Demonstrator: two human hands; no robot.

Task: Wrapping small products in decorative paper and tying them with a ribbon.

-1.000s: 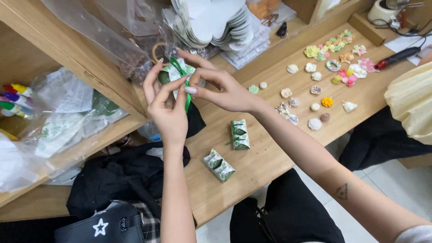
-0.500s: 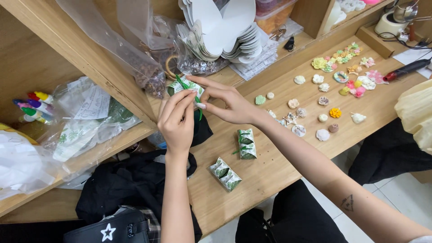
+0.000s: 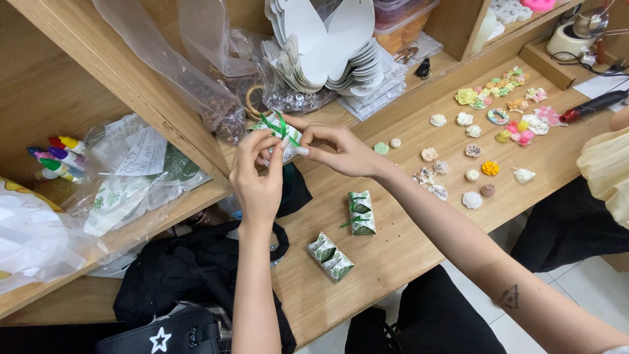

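My left hand (image 3: 257, 172) and my right hand (image 3: 337, 148) are raised together over the wooden table (image 3: 406, 242), both pinching a small white and green wrapped packet (image 3: 274, 133) tied with a thin green ribbon. The ribbon's loops stick up between my fingertips. Two finished leaf-patterned packets lie on the table below: one (image 3: 361, 212) under my right forearm, another (image 3: 331, 256) nearer the front edge.
Several small pastel flower and shell shapes (image 3: 485, 141) are spread at the right. White cut-out paper stacks (image 3: 327, 52) and clear plastic bags (image 3: 190, 65) fill the shelf behind. Coloured markers (image 3: 56, 154) sit left; a black bag (image 3: 177, 282) lies below. A person in yellow (image 3: 606, 177) sits far right.
Both hands stay together on the packet, working the green ribbon; the view has shifted slightly, so everything sits lower and more to the right in the picture.
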